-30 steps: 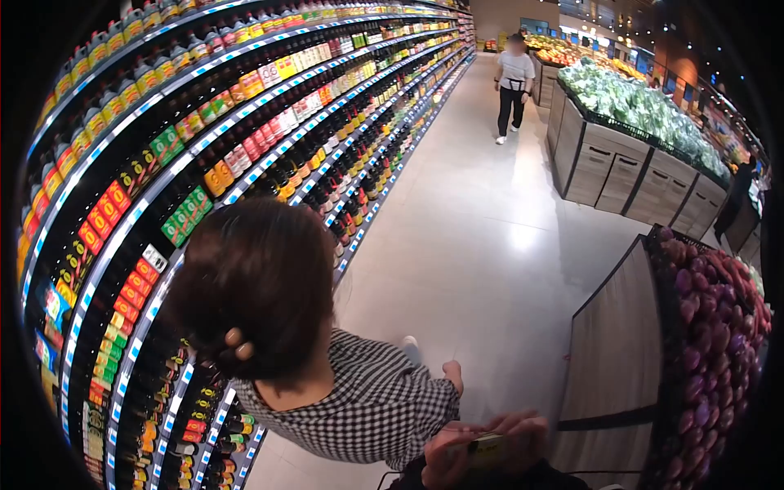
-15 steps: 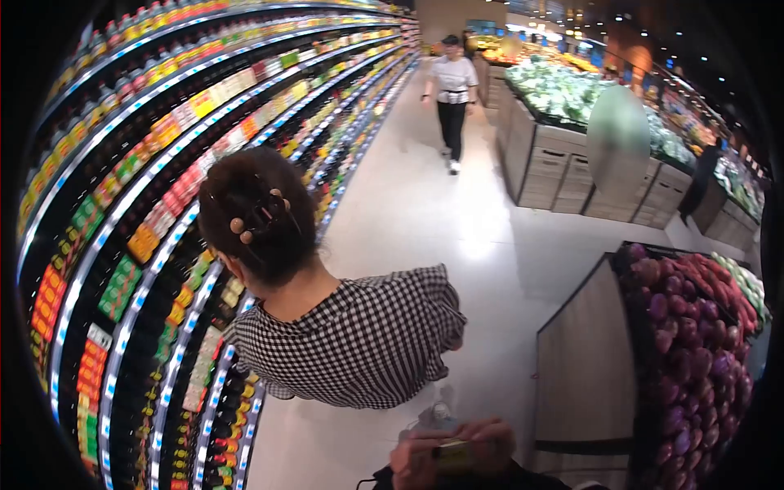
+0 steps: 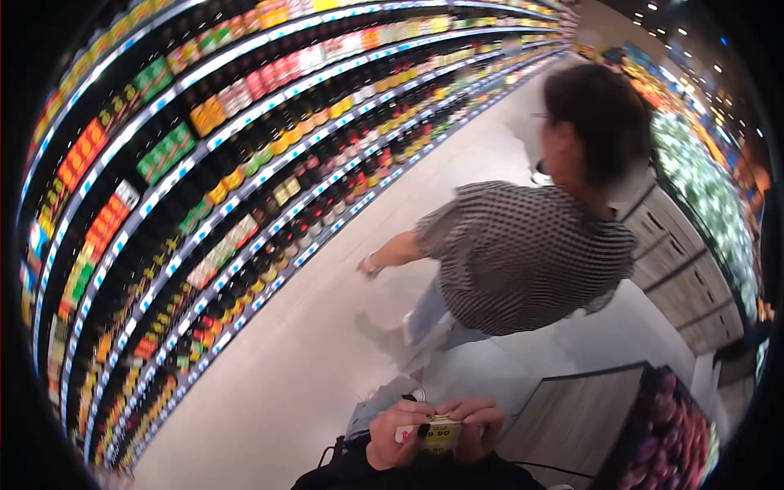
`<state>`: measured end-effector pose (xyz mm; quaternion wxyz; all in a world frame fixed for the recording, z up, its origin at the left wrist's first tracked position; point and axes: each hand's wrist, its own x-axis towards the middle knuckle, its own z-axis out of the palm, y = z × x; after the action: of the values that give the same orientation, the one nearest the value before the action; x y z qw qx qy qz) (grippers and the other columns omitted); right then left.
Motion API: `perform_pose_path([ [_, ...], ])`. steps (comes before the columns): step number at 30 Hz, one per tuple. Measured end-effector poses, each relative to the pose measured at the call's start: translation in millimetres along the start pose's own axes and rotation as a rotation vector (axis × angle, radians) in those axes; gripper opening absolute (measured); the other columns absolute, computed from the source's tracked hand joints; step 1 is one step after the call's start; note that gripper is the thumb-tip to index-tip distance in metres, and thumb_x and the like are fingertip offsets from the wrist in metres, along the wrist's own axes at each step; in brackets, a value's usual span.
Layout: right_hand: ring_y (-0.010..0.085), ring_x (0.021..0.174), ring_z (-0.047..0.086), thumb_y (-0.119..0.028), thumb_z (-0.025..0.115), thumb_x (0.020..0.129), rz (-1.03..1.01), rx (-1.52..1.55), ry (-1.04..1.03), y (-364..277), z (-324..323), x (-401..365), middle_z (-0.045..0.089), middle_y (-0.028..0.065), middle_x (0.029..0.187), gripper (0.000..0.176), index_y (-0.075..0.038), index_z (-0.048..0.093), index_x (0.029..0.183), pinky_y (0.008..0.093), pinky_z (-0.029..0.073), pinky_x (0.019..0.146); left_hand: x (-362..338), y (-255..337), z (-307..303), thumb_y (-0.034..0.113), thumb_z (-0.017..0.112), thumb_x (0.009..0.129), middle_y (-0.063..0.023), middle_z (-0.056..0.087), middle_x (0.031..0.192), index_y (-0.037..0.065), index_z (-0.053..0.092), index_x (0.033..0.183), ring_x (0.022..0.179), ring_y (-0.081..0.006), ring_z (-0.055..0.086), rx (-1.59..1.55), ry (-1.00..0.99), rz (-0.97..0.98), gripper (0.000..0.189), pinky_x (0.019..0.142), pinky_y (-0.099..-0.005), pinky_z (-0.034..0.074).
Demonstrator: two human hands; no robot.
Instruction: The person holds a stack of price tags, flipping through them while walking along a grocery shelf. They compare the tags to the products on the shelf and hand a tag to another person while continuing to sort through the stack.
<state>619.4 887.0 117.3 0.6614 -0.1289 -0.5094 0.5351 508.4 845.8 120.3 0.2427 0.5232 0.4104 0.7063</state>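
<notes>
As the head view shows, the left hand point(image 3: 387, 434) and the right hand point(image 3: 477, 426) are close together, both clamped on yellow-fronted price cards point(image 3: 438, 435). Relative to these cards, stocked shelves point(image 3: 216, 141) rise to the left and beyond, a person in a checked top point(image 3: 527, 253) is beyond, and a wooden bin point(image 3: 572, 406) bearing purple produce point(image 3: 665, 433) stands to the right.

We see shelves point(image 3: 269, 163) left of our hands point(image 3: 392, 434) brightly lit, slightly smeared, bowed by wide lens; ceiling lights point(image 3: 679, 34) glint far ahead-right; greens point(image 3: 702, 188) right of hands washed pale; soft shadow on floor point(image 3: 245, 384) just ahead; corners black.
</notes>
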Motion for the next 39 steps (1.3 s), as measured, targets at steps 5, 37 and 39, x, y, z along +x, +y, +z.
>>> perform_pose_path([
  [5, 0.0324, 0.08, 0.059, -0.005, 0.046, 0.088, 0.127, 0.069, -0.15, 36, 7, 36, 0.051, 0.0164, 0.088, 0.005, -0.001, 0.045, 0.092, 0.0419, 0.05, 0.073, 20, -14, -13, 0.009, 0.051, 0.083, -0.0209, 0.061, 0.083, -0.002, 0.051, 0.088, 0.069, -0.0215, 0.059, 0.107, 0.165, -0.036, 0.012, 0.063, -0.028, 0.047],
  [37, 0.032, 0.082, 0.058, -0.011, 0.046, 0.09, 0.202, 0.182, -0.27, 268, -45, 373, 0.048, 0.0167, 0.092, 0.012, -0.001, 0.042, 0.094, 0.0432, 0.049, 0.076, 350, -244, 8, 0.003, 0.05, 0.083, -0.0182, 0.059, 0.079, -0.003, 0.052, 0.088, 0.066, -0.018, 0.057, 0.14, 0.326, 0.019, 0.008, 0.061, -0.0254, 0.045],
  [39, 0.0321, 0.083, 0.058, -0.011, 0.046, 0.09, 0.198, 0.147, -0.303, 275, -66, 407, 0.048, 0.0164, 0.091, 0.011, -0.001, 0.042, 0.094, 0.0431, 0.049, 0.076, 375, -264, 28, 0.005, 0.052, 0.083, -0.0186, 0.059, 0.08, -0.003, 0.052, 0.088, 0.066, -0.0181, 0.057, 0.127, 0.319, 0.034, 0.009, 0.06, -0.026, 0.045],
])
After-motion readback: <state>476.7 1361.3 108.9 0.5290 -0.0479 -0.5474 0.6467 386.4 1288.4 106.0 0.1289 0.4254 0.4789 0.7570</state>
